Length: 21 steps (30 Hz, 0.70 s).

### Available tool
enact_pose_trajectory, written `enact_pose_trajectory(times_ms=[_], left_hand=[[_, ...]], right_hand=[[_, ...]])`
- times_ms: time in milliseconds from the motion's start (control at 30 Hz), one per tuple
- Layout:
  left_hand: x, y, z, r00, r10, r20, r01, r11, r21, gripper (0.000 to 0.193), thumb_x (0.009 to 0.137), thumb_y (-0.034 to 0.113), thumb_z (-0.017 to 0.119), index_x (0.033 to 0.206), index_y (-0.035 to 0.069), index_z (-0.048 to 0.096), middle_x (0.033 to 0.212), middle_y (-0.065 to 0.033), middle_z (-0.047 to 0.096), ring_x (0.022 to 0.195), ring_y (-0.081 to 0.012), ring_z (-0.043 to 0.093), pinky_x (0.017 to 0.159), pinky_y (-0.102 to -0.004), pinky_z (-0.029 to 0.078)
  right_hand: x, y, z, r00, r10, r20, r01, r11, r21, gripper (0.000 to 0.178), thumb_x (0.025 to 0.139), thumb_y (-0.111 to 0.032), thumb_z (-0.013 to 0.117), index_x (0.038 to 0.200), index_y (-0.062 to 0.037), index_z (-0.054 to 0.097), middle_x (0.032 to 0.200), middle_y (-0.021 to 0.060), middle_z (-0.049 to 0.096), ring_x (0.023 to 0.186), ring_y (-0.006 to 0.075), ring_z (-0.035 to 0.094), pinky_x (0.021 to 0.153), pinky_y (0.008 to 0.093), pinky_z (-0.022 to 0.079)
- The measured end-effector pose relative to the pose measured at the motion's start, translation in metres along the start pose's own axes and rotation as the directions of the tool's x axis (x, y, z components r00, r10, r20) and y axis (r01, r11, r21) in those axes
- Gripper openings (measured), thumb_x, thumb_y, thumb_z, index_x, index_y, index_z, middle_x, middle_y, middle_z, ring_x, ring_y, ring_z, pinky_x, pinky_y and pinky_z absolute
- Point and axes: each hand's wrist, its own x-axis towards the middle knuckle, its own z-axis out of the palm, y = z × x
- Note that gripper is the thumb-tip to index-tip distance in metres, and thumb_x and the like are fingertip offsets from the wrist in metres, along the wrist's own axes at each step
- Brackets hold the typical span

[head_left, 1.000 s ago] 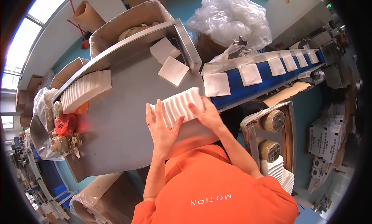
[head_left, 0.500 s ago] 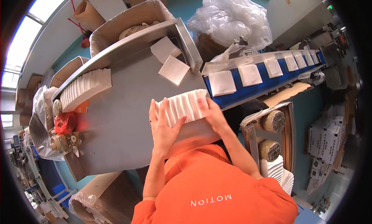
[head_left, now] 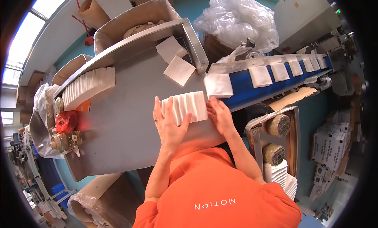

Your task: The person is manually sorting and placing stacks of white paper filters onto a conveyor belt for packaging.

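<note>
A row of folded white paper napkins [head_left: 185,106] stands on edge on the grey metal table in front of me. My left hand [head_left: 171,127] grips its left part, fingers over the far side and thumb along the near side. At the row's right end is my right hand [head_left: 221,117], its fingers bent and slightly apart, the tips beside the end napkin; no napkin shows in its grasp. Just beyond those fingertips, another folded napkin [head_left: 219,85] lies flat at the near end of the blue conveyor belt [head_left: 241,92], overhanging toward the table.
More napkins [head_left: 280,72] lie spaced along the belt. Two loose napkins [head_left: 179,70] rest by the table's raised metal edge [head_left: 130,40]. A longer napkin row [head_left: 88,88] stands at the left, near a red bag [head_left: 66,121] and a bottle [head_left: 66,143]. An open box with rolls [head_left: 278,125] stands right.
My right hand has drawn back from the row's right end, uncovering it. The belt's napkins have shifted toward the table, the nearest one reaching the belt's end. My left hand keeps its grip.
</note>
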Motion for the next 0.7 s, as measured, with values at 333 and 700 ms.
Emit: enact_pose_trajectory(times_ms=[333, 700], left_hand=[[0.001, 0.013, -0.004, 0.999, -0.052, 0.004, 0.051, 0.988, 0.148, 0.079, 0.074, 0.037, 0.081, 0.142, 0.018, 0.045, 0.153, -0.0276, 0.018, 0.138, -0.0451, 0.027, 0.108, -0.0530, 0.032], [-0.003, 0.006, 0.007, 0.994, 0.103, 0.023, -0.102, 0.994, -0.048, 0.074, 0.078, 0.029, 0.079, 0.142, 0.014, 0.044, 0.154, -0.0278, 0.018, 0.136, -0.0448, 0.032, 0.105, -0.0513, 0.036]], right_hand=[[-0.003, 0.003, -0.013, 0.917, 0.328, 0.228, -0.232, 0.902, -0.364, 0.033, 0.095, -0.019, 0.061, 0.121, 0.0013, 0.058, 0.097, 0.0048, 0.064, 0.075, 0.0087, 0.056, 0.063, 0.0246, 0.046], [-0.014, 0.004, 0.029, 0.968, -0.099, 0.232, 0.199, 0.865, -0.461, 0.053, 0.096, -0.043, 0.059, 0.121, 0.0037, 0.057, 0.102, 0.0072, 0.063, 0.097, 0.0121, 0.059, 0.082, 0.0291, 0.051]])
